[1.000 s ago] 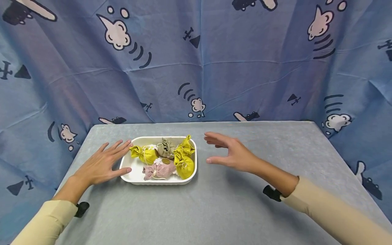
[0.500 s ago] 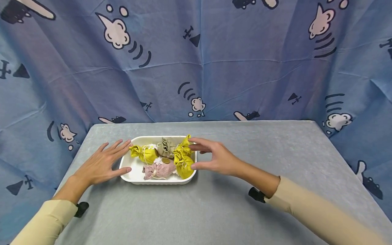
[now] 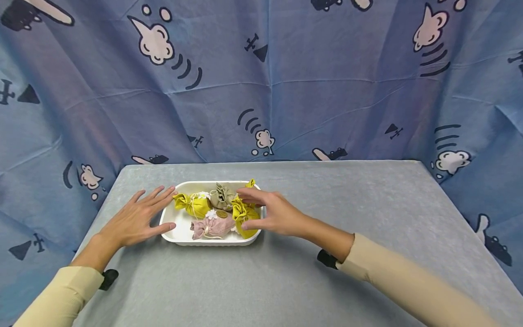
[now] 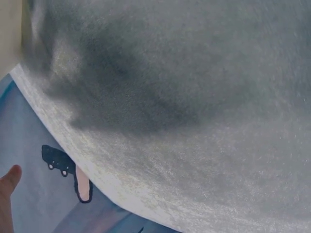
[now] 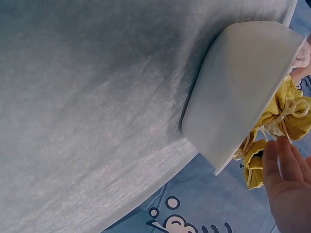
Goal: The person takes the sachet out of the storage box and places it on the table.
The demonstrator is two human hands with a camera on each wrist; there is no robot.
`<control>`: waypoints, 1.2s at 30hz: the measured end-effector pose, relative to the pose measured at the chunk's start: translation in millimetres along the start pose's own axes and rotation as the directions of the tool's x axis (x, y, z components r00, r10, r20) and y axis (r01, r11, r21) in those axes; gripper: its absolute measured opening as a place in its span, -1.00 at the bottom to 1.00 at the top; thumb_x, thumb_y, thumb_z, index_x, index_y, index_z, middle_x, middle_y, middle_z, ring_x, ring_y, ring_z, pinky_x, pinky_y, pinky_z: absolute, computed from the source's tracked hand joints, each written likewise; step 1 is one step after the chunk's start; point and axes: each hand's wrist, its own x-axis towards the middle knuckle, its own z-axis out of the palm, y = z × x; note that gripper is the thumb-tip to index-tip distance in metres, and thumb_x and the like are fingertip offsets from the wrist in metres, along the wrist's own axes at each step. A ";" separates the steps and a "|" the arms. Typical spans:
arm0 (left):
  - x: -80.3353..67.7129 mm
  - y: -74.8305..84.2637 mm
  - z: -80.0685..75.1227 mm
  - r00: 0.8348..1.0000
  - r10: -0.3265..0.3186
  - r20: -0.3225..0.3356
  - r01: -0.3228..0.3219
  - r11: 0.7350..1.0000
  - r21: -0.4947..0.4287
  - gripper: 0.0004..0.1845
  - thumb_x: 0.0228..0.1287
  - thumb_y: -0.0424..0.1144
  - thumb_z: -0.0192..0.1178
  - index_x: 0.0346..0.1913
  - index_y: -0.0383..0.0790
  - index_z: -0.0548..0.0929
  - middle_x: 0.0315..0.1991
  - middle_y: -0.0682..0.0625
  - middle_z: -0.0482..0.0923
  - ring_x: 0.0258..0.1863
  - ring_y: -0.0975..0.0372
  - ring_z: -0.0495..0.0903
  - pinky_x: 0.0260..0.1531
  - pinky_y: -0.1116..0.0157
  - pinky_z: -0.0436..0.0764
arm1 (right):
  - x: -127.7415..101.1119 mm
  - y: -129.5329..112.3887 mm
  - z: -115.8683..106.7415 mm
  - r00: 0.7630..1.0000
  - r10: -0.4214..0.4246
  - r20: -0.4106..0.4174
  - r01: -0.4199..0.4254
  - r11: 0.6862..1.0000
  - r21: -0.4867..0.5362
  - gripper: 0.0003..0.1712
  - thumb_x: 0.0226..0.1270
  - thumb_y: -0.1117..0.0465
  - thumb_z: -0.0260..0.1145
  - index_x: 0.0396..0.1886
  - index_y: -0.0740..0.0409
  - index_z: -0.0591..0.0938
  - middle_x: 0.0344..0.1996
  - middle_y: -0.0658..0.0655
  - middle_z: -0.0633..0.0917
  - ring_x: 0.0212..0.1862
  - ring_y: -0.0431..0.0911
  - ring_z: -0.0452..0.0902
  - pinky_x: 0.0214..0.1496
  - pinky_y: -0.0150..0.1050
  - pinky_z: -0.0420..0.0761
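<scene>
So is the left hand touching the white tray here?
Touching. In the head view the left hand lies flat on the table, its thumb tip and fingertips meeting the left rim of the white tray.

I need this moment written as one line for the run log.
left hand: flat on grey table, touches white tray | right hand: open, over yellow cloth pouch in tray | nothing lifted
</scene>
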 end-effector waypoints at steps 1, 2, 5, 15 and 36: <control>0.0 -0.1 0.2 1.000 -0.001 -0.001 0.001 1.000 -0.001 -0.06 0.27 0.35 0.12 0.54 -0.17 0.22 0.55 -0.14 0.12 0.49 -0.13 0.13 0.36 -0.29 0.06 | 0.7 -0.1 0.7 1.000 0.001 0.000 -0.001 1.000 -0.002 -0.08 0.10 0.17 0.58 0.45 0.18 0.37 0.31 0.20 0.54 0.28 -0.01 0.51 0.33 -0.12 0.47; 0.0 -0.2 0.0 1.000 0.000 -0.001 0.000 1.000 -0.001 -0.06 0.27 0.34 0.12 0.54 -0.17 0.22 0.55 -0.13 0.12 0.49 -0.13 0.13 0.36 -0.29 0.06 | 1.4 0.0 1.4 1.000 0.002 -0.001 -0.002 1.000 -0.005 -0.08 0.10 0.16 0.58 0.45 0.19 0.38 0.31 0.21 0.54 0.27 0.00 0.52 0.32 -0.11 0.47; 0.2 -0.3 -0.3 1.000 0.000 -0.001 0.000 1.000 -0.003 -0.06 0.27 0.34 0.12 0.55 -0.16 0.21 0.55 -0.13 0.12 0.49 -0.12 0.13 0.35 -0.30 0.06 | 3.8 0.1 3.4 1.000 0.007 0.000 -0.007 1.000 -0.003 -0.08 0.10 0.18 0.58 0.44 0.23 0.38 0.30 0.24 0.53 0.25 0.02 0.54 0.32 -0.10 0.48; 0.2 -0.2 0.0 1.000 -0.004 0.002 0.004 1.000 -0.007 -0.06 0.28 0.34 0.12 0.55 -0.17 0.20 0.56 -0.10 0.09 0.50 -0.11 0.11 0.35 -0.29 0.07 | 10.0 -0.8 8.9 1.000 0.003 0.002 -0.003 1.000 -0.021 -0.11 0.10 0.27 0.57 0.43 0.26 0.39 0.28 0.28 0.54 0.20 0.04 0.58 0.26 -0.13 0.53; -1.0 -0.8 2.8 1.000 0.001 -0.011 -0.001 1.000 -0.023 -0.08 0.29 0.32 0.12 0.55 -0.16 0.21 0.57 -0.09 0.08 0.51 -0.11 0.10 0.35 -0.29 0.07 | 16.3 4.0 17.6 0.999 0.039 0.016 -0.038 0.998 -0.054 -0.23 0.17 0.41 0.48 0.39 0.25 0.43 0.16 0.22 0.65 0.14 -0.01 0.63 0.13 -0.26 0.61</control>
